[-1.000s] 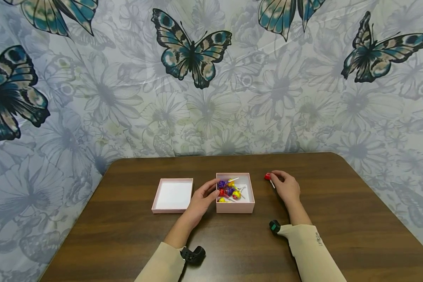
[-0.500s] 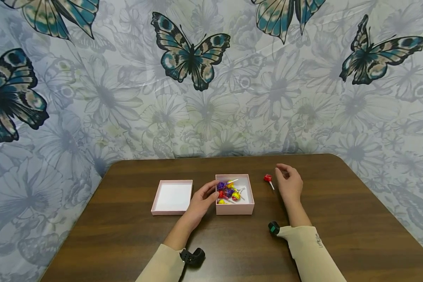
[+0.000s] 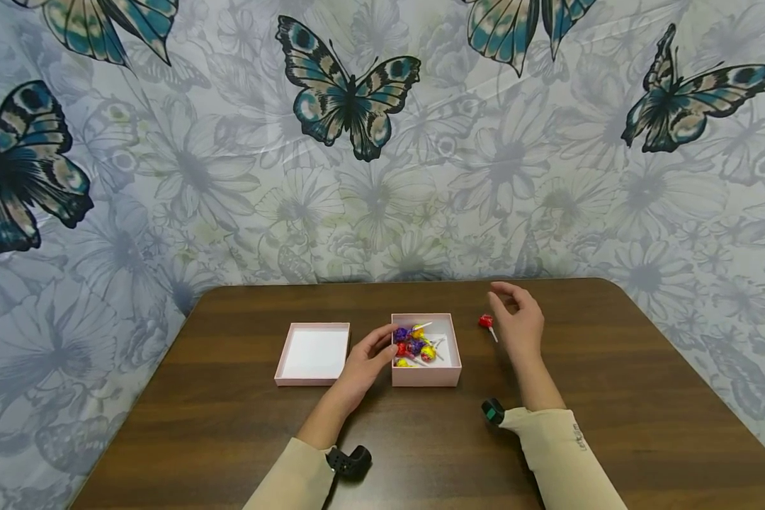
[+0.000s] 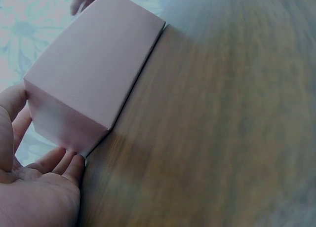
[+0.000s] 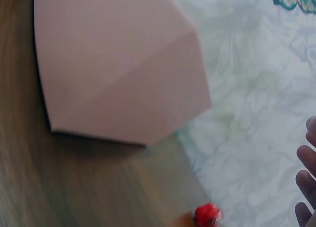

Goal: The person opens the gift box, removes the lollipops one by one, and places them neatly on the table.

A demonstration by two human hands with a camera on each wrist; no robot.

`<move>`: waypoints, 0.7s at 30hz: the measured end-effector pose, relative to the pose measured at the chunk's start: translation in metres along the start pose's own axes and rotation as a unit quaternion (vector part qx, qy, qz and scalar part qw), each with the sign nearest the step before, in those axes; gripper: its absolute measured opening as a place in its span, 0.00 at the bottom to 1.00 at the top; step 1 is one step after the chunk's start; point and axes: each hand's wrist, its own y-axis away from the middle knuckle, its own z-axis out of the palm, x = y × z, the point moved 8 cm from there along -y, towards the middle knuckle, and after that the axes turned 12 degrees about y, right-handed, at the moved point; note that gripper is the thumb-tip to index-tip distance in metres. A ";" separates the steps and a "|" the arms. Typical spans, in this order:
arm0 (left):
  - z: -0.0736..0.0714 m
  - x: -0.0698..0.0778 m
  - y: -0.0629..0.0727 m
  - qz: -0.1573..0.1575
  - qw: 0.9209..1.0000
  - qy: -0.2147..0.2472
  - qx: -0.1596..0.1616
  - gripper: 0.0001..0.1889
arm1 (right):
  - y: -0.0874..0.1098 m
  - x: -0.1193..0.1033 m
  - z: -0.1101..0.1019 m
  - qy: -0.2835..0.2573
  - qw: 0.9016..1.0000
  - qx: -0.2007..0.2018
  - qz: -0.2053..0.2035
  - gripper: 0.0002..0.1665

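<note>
A pink box holds several lollipops in purple, red and yellow wrappers. My left hand rests against its left side, and in the left wrist view the fingertips touch the side wall of the pink box. To the right, a red-wrapped lollipop lies by itself on the table with its white stick pointing toward me. My right hand is raised just beside and behind it, thumb and fingers apart, holding nothing. The right wrist view has the red lollipop at the bottom and some fingertips at the right edge.
The box's shallow pink lid, white inside, lies left of the box on the brown wooden table. A butterfly-patterned cloth hangs behind the table's far edge. Dark bands with devices sit on both wrists.
My right hand has let go of the red lollipop, which now lies on the table, and has lifted away from it toward the back. The left hand stays at the box.
</note>
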 end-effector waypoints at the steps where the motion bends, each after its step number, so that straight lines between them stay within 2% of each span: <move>1: 0.000 0.000 0.000 0.001 1.000 -0.001 0.000 0.24 | 0.001 -0.004 0.000 -0.008 1.000 -0.004 -0.003 0.14; 11: 0.002 0.004 -0.001 0.011 1.000 -0.003 -0.008 0.23 | 0.007 -0.041 -0.001 -0.052 0.997 -0.040 -0.036 0.15; 21: 0.001 0.002 -0.001 0.009 1.000 -0.010 -0.005 0.24 | 0.017 -0.063 0.024 -0.023 0.991 -0.101 -0.090 0.16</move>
